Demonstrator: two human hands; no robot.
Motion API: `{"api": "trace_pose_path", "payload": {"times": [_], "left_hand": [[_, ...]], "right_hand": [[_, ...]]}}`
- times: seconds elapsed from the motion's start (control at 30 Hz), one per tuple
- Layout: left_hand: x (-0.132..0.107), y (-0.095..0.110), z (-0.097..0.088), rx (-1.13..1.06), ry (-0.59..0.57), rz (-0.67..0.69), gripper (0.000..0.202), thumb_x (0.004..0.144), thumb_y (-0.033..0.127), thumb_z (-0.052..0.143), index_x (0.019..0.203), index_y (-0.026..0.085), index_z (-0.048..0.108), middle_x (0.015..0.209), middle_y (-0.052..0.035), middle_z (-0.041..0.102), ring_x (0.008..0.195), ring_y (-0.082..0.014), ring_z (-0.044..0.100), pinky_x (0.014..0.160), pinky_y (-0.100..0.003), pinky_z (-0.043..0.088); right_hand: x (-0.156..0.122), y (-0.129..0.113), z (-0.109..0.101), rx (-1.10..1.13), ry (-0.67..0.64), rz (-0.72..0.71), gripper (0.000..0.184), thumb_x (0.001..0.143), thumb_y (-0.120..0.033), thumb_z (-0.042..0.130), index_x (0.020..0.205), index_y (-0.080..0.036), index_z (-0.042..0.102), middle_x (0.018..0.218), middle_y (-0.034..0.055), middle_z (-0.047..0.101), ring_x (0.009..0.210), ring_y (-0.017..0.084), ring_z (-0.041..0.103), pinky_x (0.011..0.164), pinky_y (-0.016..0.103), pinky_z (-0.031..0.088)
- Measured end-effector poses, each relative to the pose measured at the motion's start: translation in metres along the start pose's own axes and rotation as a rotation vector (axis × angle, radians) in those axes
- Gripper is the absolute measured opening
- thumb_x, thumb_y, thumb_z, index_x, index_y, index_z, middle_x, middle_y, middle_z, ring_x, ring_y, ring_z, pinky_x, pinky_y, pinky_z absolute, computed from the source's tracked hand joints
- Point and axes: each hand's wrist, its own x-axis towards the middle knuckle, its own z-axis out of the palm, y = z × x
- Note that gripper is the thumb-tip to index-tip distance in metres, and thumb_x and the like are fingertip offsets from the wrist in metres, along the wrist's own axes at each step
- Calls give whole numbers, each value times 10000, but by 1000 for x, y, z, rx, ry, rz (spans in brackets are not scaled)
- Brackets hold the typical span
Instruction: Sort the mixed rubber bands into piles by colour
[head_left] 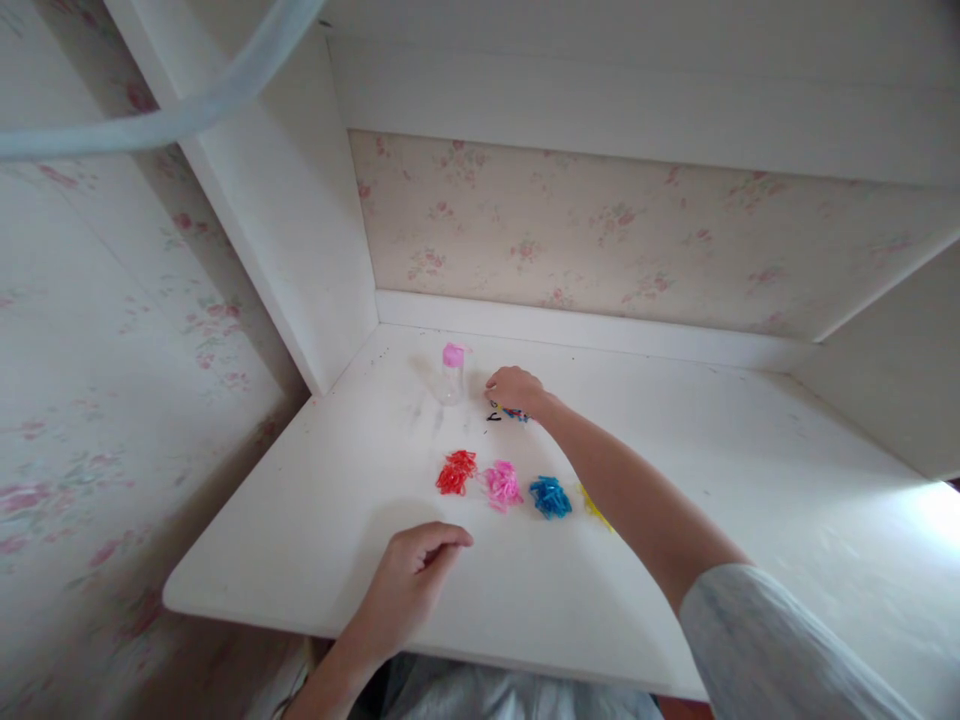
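My right hand (516, 388) reaches forward over a small mixed pile of coloured pieces (516, 413), with black, blue, red and yellow among them. Its fingers are bent down and pressed together; whatever is between them is hidden. My left hand (420, 565) rests near the front edge, fingers curled in and thumb along them, with nothing visible in it. Between the hands lie separate heaps of small thin pieces: red (456, 472), pink (502, 485) and blue (550, 497). A yellow heap (596, 508) is partly covered by my right forearm. The pieces are too small to name surely.
A clear bottle with a pink lid (452, 372) stands upright left of my right hand. Everything lies on a white desk (315, 540) with a rounded front left corner. White side panels and an overhead board enclose its back. A pale tube-like strip (187, 115) crosses the upper left.
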Motion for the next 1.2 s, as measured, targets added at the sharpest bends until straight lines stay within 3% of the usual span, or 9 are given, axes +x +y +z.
{"api": "trace_pose_path", "payload": {"times": [0.2, 0.37, 0.57, 0.77, 0.9, 1.0, 1.2], "left_hand": [[-1, 1, -2, -30, -17, 2, 228, 856, 296, 475, 871, 232, 694, 865, -3, 697, 777, -138, 626, 684, -201, 476], [0, 0, -2, -27, -27, 10, 235, 853, 274, 479, 915, 227, 700, 871, -5, 696, 795, -137, 626, 697, -199, 475], [0, -1, 0, -18, -26, 35, 223, 849, 252, 483, 901, 218, 698, 879, -3, 699, 812, -138, 627, 718, -203, 474], [-1, -1, 2, 7, -8, 50, 213, 837, 224, 480, 855, 209, 692, 871, -3, 704, 803, -141, 631, 714, -205, 471], [-2, 2, 2, 9, 2, 48, 213, 836, 231, 482, 847, 208, 693, 862, -6, 703, 789, -142, 629, 702, -204, 468], [-3, 5, 2, 15, 1, 32, 222, 840, 248, 479, 857, 209, 698, 866, -10, 701, 785, -143, 624, 695, -203, 466], [-2, 2, 0, 24, 1, -2, 231, 846, 265, 476, 894, 228, 699, 874, 5, 702, 795, -144, 620, 679, -196, 459]], "right_hand": [[-1, -5, 2, 20, -20, 19, 311, 881, -336, 536, 1115, -132, 556, 1090, 75, 591, 916, 174, 596, 784, 368, 501], [-6, -3, -10, 46, 59, -20, 284, 855, -316, 522, 1009, -143, 687, 967, 102, 675, 948, 219, 608, 787, 276, 453], [-40, 7, -19, 25, 98, -96, 288, 807, -310, 507, 951, -193, 727, 954, 72, 700, 905, 208, 623, 757, 245, 447], [-63, 11, -15, -8, 74, -126, 291, 827, -338, 481, 972, -244, 715, 975, 42, 701, 880, 181, 628, 746, 228, 450], [-54, -4, -4, -40, 34, -129, 303, 867, -357, 467, 1096, -282, 651, 1090, 39, 658, 986, 209, 597, 823, 285, 448], [-39, -18, 5, -71, -8, -112, 325, 891, -359, 486, 1184, -242, 565, 1163, 69, 593, 1004, 211, 576, 838, 361, 466], [-14, -31, 9, -132, -79, -95, 312, 890, -316, 524, 1162, -164, 528, 1157, 73, 554, 962, 183, 576, 808, 388, 494]]}}
